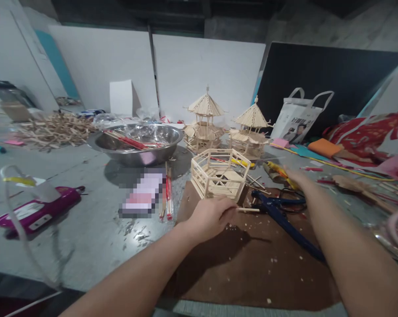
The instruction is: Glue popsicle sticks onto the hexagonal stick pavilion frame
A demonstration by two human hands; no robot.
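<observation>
L hand [214, 216]: at near side of stick frame [208, 181], fingertips pinching short stick [249, 210], which points R over brown board [232, 273]. Can't tell from my feed if hand touches frame.

R hand [295, 178]: blurred, out by yellow tool [280, 171] at board's far R. Can't tell if grip is spread or closed on it.

Frame: six-sided, open-topped, upright at far L part of board, just beyond L hand. Blue-handled pliers [281, 220] lie on board btwn my forearms, w/ jaws twd frame.

Beyond frame: 2 pagoda models w/ pointed roofs, larger [205, 119] on L, smaller [251, 127] on R. Steel bowl [136, 152] L of them, w/ red-wrapped sticks [129, 140] inside. Loose stick pile [58, 130] farther L; white bag [294, 119] back R. All on grey table [96, 237].
</observation>
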